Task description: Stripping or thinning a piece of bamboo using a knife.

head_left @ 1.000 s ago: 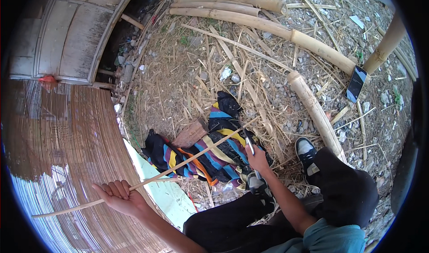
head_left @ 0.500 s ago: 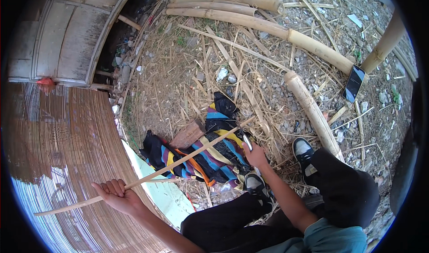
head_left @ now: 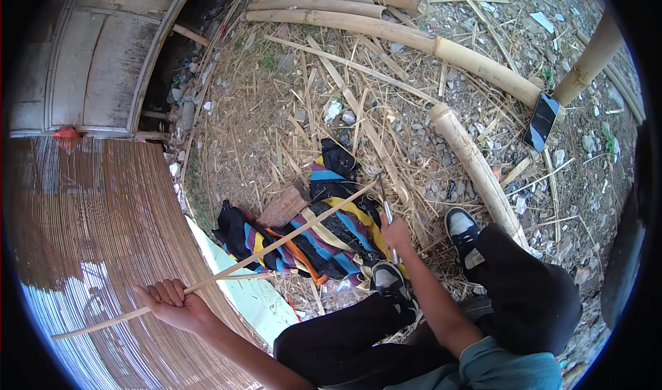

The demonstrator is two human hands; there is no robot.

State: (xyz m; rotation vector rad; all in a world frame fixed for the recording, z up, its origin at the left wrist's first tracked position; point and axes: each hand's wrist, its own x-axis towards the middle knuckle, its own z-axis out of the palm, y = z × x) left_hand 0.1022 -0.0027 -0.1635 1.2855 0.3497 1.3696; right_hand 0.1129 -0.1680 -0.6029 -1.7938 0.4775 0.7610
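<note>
My left hand [head_left: 171, 302] grips a long thin bamboo strip [head_left: 276, 242] near its lower end, over a mat of woven thin slats [head_left: 76, 238]. The strip runs up and right to its tip beside a knife blade [head_left: 387, 211]. My right hand [head_left: 396, 235] holds that knife, blade pointing up, close to the strip's far end. Under the strip lies a striped multicoloured cloth [head_left: 324, 235] on the ground. My legs in dark trousers and black shoes [head_left: 392, 284] are below the right hand.
Thick bamboo poles [head_left: 476, 166] lie across the littered ground at top and right. A dark phone [head_left: 541, 121] leans on one pole. A wooden block [head_left: 284, 206] sits on the cloth. A weathered wooden panel [head_left: 96, 59] stands at top left; a pale green sheet [head_left: 255, 297] lies near the mat.
My right hand with the knife has moved up and right a little along the strip's far end. The strip's tip has risen. My left hand keeps its grip.
</note>
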